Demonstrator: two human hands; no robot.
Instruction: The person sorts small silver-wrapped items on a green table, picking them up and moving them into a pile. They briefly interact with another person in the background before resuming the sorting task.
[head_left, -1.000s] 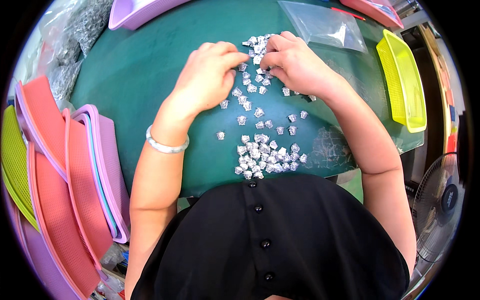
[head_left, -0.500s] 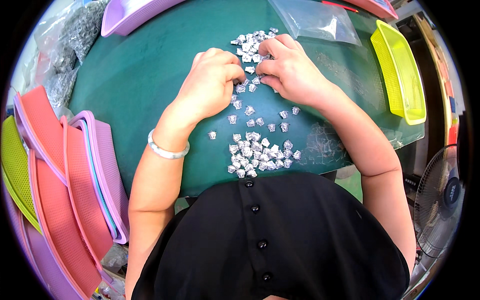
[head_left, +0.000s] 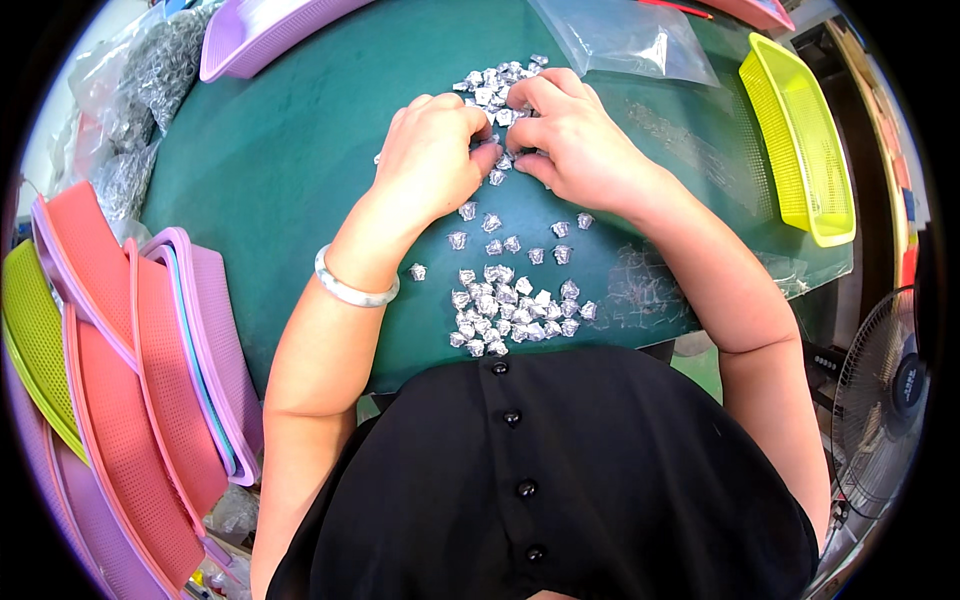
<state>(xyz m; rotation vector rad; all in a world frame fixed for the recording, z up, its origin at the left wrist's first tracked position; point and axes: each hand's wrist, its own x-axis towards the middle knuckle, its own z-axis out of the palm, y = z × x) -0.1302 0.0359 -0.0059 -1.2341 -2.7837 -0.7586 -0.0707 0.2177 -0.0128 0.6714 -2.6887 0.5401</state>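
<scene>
Silvery pieces [head_left: 487, 304], small and crinkled, lie on the green table [head_left: 290, 150] in 2 clusters: we see 1 near the black shirt [head_left: 430, 480] and 1 farther away, with loose pieces scattered between. Our left hand [head_left: 432, 150] curls its thumb and fingers narrowly over some pieces; our right hand [head_left: 580, 140], just beside it, bends its fingers toward others. We cannot tell whether either grips a piece. Beyond the right hand lies a clear bag [head_left: 620, 45]; a yellow-green basket [head_left: 805, 140] sits farther right.

Free room on tabletop [head_left: 270, 190] at left, silvery pieces [head_left: 485, 304] centrally, yellow-green basket [head_left: 779, 150] right
</scene>
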